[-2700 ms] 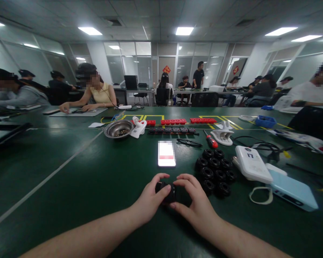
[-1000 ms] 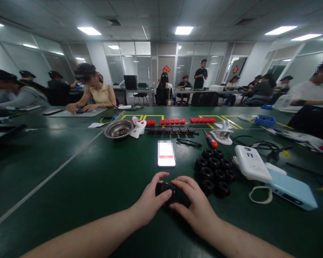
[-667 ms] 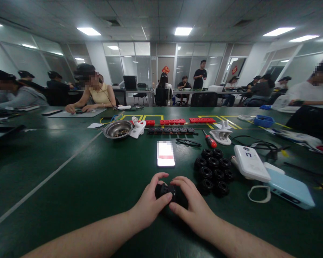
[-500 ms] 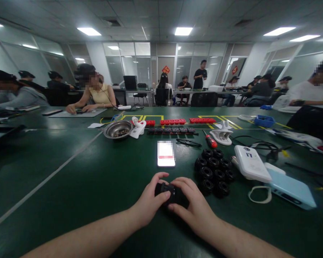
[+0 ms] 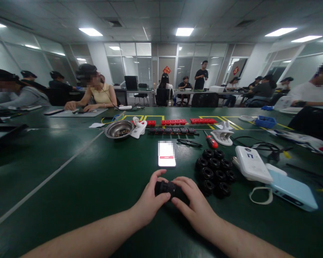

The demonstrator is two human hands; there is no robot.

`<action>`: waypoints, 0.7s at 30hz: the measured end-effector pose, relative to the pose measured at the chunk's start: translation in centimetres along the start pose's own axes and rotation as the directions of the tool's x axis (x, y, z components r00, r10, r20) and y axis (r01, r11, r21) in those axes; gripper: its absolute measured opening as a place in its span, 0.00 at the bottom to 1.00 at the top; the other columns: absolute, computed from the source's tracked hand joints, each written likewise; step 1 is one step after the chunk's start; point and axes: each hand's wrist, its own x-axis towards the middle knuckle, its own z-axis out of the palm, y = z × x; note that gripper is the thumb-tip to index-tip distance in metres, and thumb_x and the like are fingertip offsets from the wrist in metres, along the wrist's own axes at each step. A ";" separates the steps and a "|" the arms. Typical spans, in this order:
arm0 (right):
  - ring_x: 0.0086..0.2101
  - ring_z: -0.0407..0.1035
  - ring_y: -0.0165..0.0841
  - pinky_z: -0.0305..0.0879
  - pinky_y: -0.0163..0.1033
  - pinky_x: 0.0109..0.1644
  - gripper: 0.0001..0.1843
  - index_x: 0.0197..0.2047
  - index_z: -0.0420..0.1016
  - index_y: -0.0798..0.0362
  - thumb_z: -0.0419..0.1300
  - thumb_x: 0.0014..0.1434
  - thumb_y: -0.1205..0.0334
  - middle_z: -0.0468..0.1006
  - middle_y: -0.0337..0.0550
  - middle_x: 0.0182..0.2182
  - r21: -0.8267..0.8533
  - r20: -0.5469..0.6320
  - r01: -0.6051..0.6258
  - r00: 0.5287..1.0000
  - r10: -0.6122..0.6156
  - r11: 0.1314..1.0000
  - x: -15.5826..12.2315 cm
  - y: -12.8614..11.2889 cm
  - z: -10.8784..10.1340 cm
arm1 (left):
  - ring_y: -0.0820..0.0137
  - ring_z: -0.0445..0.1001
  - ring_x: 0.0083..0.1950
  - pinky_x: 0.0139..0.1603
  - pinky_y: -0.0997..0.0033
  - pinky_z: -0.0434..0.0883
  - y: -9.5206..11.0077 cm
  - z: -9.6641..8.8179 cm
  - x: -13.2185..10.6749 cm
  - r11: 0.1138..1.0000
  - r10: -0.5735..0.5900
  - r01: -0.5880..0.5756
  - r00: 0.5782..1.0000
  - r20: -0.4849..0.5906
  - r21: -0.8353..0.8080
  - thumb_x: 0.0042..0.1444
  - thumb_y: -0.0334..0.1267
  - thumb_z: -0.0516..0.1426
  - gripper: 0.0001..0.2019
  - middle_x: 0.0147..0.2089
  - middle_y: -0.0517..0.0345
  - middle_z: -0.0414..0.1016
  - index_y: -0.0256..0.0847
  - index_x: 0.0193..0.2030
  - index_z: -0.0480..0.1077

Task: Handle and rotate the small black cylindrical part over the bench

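Room opens leftward; left hand (image 5: 150, 199) and right hand (image 5: 195, 208) grip black fitting (image 5: 165, 187); rings (image 5: 214, 172) crowd rightward

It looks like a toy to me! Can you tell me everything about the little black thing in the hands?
The black round part is small, ridged, seemingly plastic. It lies sideways, pinched between the left hand and right hand, low over the green table, left of a cluster of similar black rings.

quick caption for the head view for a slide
Left hand and right hand grip a black part at a green table, black rings to the right.
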 end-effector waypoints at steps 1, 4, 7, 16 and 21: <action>0.46 0.59 0.36 0.58 0.44 0.50 0.16 0.46 0.63 0.52 0.55 0.53 0.63 0.64 0.46 0.44 -0.004 -0.010 0.007 1.000 -0.007 1.000 0.0 0.0 0.0 | 0.66 0.65 0.39 0.38 0.66 0.64 0.1 0.0 0.1 1.000 -0.009 0.009 1.000 0.014 -0.014 0.45 0.34 0.53 0.26 0.39 0.57 0.61 0.44 0.52 0.50; 0.46 0.58 0.36 0.58 0.44 0.51 0.20 0.48 0.62 0.50 0.58 0.50 0.66 0.63 0.46 0.45 -0.018 -0.046 0.044 0.998 -0.045 0.999 -0.1 0.0 0.0 | 0.65 0.65 0.40 0.35 0.67 0.65 0.1 -0.1 0.2 0.999 -0.034 0.034 0.999 0.034 0.003 0.48 0.41 0.53 0.24 0.40 0.55 0.61 0.44 0.52 0.51; 0.47 0.58 0.37 0.58 0.45 0.51 0.21 0.48 0.62 0.49 0.58 0.49 0.66 0.63 0.46 0.46 -0.035 -0.053 0.068 0.996 -0.070 0.997 -0.3 0.0 0.1 | 0.67 0.66 0.38 0.32 0.70 0.66 0.1 -0.2 0.4 0.997 -0.064 0.062 0.997 0.043 0.054 0.48 0.43 0.53 0.19 0.39 0.55 0.62 0.41 0.46 0.57; 0.46 0.58 0.38 0.57 0.46 0.50 0.13 0.44 0.65 0.52 0.52 0.55 0.58 0.63 0.47 0.44 0.058 -0.002 -0.006 1.000 0.006 0.998 0.0 0.4 0.1 | 0.71 0.64 0.32 0.32 0.71 0.63 -0.4 -0.3 0.4 1.000 0.004 -0.003 0.999 0.040 -0.024 0.44 0.39 0.54 0.21 0.34 0.61 0.61 0.42 0.46 0.55; 0.45 0.59 0.37 0.58 0.45 0.50 0.12 0.42 0.66 0.52 0.54 0.54 0.61 0.63 0.46 0.44 0.076 -0.029 0.007 1.000 -0.005 0.997 0.1 0.5 0.2 | 0.67 0.65 0.40 0.42 0.67 0.62 -0.2 -0.4 0.3 0.998 0.057 -0.057 0.994 0.094 -0.001 0.45 0.39 0.55 0.24 0.37 0.59 0.62 0.42 0.49 0.54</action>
